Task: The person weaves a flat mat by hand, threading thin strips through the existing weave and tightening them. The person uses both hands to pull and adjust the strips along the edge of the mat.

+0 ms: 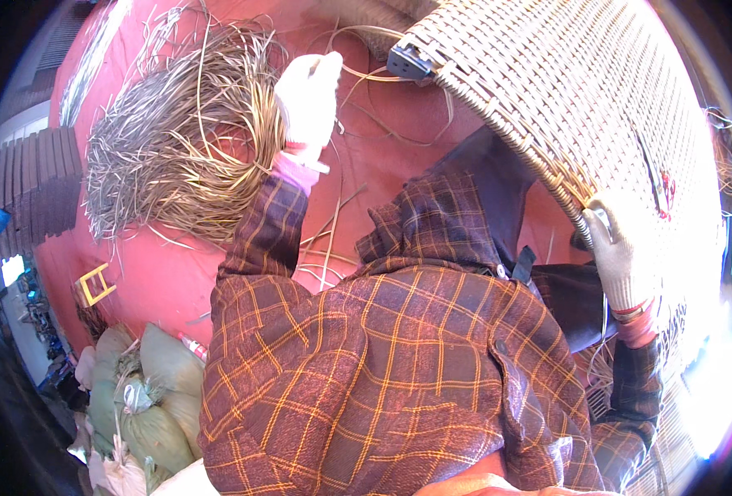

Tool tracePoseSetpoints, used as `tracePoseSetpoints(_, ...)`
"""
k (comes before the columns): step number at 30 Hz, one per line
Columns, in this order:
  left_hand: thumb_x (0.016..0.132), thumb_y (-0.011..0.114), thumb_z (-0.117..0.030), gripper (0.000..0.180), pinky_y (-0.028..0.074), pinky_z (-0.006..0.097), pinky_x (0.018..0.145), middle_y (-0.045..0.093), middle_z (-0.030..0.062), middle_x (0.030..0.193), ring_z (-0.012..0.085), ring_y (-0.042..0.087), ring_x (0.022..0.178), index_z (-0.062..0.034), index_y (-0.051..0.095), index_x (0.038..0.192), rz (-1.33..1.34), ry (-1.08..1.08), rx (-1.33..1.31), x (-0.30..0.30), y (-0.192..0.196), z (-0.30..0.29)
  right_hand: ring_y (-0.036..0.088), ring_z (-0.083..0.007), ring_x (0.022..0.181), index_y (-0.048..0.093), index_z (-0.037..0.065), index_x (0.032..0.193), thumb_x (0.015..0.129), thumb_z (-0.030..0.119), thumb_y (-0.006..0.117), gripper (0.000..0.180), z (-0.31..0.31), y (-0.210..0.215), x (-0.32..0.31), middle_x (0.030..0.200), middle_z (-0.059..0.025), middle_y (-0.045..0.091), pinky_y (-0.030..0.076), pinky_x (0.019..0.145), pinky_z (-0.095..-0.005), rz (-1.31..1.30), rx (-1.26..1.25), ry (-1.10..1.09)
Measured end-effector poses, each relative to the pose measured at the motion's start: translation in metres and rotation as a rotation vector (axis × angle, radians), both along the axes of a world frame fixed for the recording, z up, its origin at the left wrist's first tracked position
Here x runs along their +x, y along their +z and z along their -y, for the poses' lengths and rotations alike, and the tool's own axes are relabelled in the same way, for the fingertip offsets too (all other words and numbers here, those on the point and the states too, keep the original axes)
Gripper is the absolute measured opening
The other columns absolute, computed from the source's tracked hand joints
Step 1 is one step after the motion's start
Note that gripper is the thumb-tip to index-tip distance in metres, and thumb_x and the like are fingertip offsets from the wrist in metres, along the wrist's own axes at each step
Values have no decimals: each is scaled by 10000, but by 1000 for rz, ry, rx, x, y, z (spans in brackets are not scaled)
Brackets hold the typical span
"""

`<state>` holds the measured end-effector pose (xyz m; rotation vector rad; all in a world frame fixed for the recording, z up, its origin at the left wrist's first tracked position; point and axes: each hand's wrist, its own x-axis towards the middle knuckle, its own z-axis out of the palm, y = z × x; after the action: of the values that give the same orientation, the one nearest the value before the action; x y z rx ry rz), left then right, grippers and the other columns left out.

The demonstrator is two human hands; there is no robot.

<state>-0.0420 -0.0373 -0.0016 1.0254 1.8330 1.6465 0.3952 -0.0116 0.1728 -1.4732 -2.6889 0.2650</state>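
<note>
My left hand (pixel 306 99), in a white knit glove, is raised beside a large loose bundle of tan and grey wicker strands (pixel 184 140). Its fingers are closed, and a thin pale strand (pixel 370 74) runs from it toward the corner of a woven wicker piece (pixel 564 74). That piece stands tilted at the upper right, with a wrapped rim and a black foot (pixel 410 62) at its corner. Lower on the same rim, my gloved right hand (pixel 622 256) grips the edge, thumb over it; its other fingers are partly lost in glare.
Red sheeting (pixel 159 273) spreads under the bundle, with loose strands (pixel 330 240) lying near my lap. A small yellow frame (pixel 95 285) sits at the left. Stuffed green sacks (pixel 163 388) are at the lower left, near brown ribbed slabs (pixel 35 186).
</note>
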Motion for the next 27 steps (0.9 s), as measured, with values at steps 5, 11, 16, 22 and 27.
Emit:
tracePoseSetpoints(5, 897, 792, -345, 420, 548, 327, 789, 748, 92, 900, 190, 685, 819, 3, 745, 1126, -204, -78, -210, -30, -40, -39, 662, -337, 1006, 721, 85, 1081, 877, 141, 763, 215, 1, 3, -5, 1038, -126, 709, 520, 909, -428, -29, 21, 51)
tracePoseSetpoints(11, 966, 626, -419, 357, 556, 436, 806, 756, 160, 969, 355, 719, 879, -108, 799, 936, -720, -85, -354, -85, -79, -81, 667, -333, 1015, 728, 81, 1077, 876, 146, 763, 214, 5, 1, -8, 1046, -136, 713, 526, 904, -428, 46, 110, 76)
tracePoseSetpoints(16, 1043, 521, -434, 408, 561, 453, 832, 769, 131, 998, 326, 725, 961, -119, 760, 941, -1073, -82, -447, -146, -34, -134, 629, -374, 948, 664, 56, 1043, 918, 114, 687, 139, 4, -3, -9, 970, -168, 650, 506, 856, -452, 152, 125, 163)
tracePoseSetpoints(22, 1043, 640, -349, 342, 410, 255, 426, 696, 71, 737, 132, 601, 519, -43, 696, 900, 256, -241, 16, -134, 39, -156, 628, -385, 956, 646, 44, 1020, 900, 92, 677, 132, 5, -7, -16, 970, -183, 641, 499, 845, -465, 13, 124, 102)
tracePoseSetpoints(27, 1018, 626, -209, 212, 408, 232, 441, 676, 47, 801, 104, 570, 554, -13, 705, 1012, 637, -547, 7, -134, 103, -134, 662, -363, 897, 662, 62, 982, 879, 69, 635, 107, -4, 9, -17, 900, -171, 670, 514, 824, -449, 10, -56, 29)
